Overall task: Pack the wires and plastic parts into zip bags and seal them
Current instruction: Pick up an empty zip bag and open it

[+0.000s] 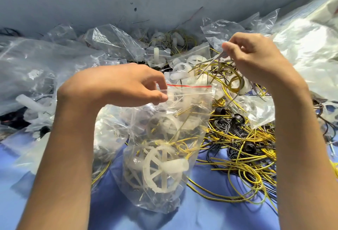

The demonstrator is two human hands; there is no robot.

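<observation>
The left hand [124, 83] clamps its fingers on the rim of the zip bag [193, 120], keeping the mouth up above the surface [219, 215], while the right hand [256, 59] pinches a wire bundle [226, 69] raised near that mouth, apparently ready to feed it in among the plastic wheels [162, 171].

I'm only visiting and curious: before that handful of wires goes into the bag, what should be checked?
1. The left hand grips the zip bag near its top: ok.
2. The right hand pinches the wire bundle: ok.
3. Bag mouth open wide enough: cannot tell.
4. Room left above the white plastic wheels inside: ok.
5. Bundle free of the loose wires heaped below it: cannot tell.
</observation>
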